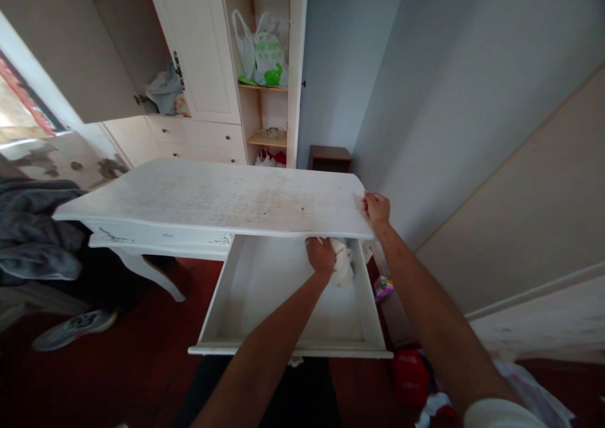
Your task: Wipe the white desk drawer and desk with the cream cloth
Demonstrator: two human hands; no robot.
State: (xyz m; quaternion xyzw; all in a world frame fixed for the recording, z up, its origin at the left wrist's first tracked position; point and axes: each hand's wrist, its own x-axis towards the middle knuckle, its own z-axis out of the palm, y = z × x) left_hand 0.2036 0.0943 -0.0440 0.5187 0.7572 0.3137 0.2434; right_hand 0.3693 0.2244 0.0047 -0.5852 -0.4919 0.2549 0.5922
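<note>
A white desk [212, 195] with a stained, speckled top stands in front of me, and its drawer [265, 289] is pulled out toward my body. My left hand [321, 256] reaches into the back right of the drawer, fingers curled on a bunched off-white cloth [342, 265]. Part of that cloth is hidden behind the hand and under the desktop. At the desk's right end, my right hand [377, 207] is closed around the edge of the top.
Behind the desk rises a white wardrobe [203, 56] with a plastic bag [269, 56] on a shelf. Grey clothing [38, 232] is piled at left above a shoe [75, 329]. A pink box [382, 287] and a red item [409, 377] lie right of the drawer.
</note>
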